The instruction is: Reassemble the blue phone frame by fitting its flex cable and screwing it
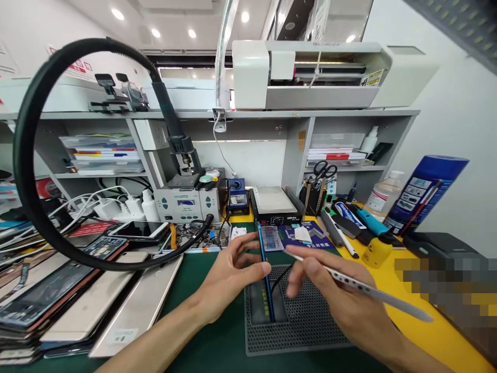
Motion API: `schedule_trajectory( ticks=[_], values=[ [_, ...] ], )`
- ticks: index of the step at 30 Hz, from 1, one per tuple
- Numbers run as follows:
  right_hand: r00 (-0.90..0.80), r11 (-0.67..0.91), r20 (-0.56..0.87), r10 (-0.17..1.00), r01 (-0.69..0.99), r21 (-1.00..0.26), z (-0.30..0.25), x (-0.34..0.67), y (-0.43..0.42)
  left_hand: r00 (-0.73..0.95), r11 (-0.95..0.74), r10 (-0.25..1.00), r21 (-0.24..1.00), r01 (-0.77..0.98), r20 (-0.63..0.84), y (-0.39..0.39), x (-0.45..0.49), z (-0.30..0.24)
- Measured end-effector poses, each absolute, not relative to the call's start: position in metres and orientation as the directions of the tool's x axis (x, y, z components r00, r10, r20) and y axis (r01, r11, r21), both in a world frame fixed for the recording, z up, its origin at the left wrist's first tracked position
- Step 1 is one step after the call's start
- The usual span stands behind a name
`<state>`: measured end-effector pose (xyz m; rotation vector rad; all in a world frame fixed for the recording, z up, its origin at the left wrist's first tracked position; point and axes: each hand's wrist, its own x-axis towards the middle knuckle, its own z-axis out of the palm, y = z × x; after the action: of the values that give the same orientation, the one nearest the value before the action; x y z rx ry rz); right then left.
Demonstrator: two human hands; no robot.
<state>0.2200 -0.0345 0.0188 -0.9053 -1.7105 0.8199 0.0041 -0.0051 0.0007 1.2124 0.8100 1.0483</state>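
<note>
In the middle of the head view a slim blue phone (265,274) stands on its edge, seen almost side-on. My left hand (233,269) grips it from the left, thumb on the near side and fingers behind. My right hand (341,290) is just right of the phone, closed around a silver pry tool (373,292) with a row of dark dots along its handle. The tool's thin tip points left and is apart from the phone. A black cable shows just right of the phone, above the grey perforated mat (306,331). The phone's faces are mostly hidden.
Stacked phones and tablets (97,295) crowd the left. A thick black hose (27,155) loops over them from the soldering station (186,204). Behind my hands sits a heating plate (275,202). Bottles, a blue spray can (427,191) and tools line the right.
</note>
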Motion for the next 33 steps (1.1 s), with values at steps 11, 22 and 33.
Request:
schedule_trajectory(
  ticks=[11,22,33],
  values=[
    [-0.127,0.399,0.382,0.915,0.147,-0.905,0.022,0.194,-0.029,0.318,-0.018,0.946,0.99,-0.14,0.062,-0.007,0.005,-0.004],
    [-0.081,0.366,0.36,0.929,0.071,-0.928,0.023,0.182,-0.02,0.341,0.047,0.94,0.987,-0.156,0.009,-0.007,0.005,-0.006],
    [-0.138,0.475,0.455,0.88,0.211,-0.854,0.024,0.181,-0.024,0.353,0.005,0.934,0.989,-0.146,0.048,-0.008,0.004,-0.007]
  ],
)
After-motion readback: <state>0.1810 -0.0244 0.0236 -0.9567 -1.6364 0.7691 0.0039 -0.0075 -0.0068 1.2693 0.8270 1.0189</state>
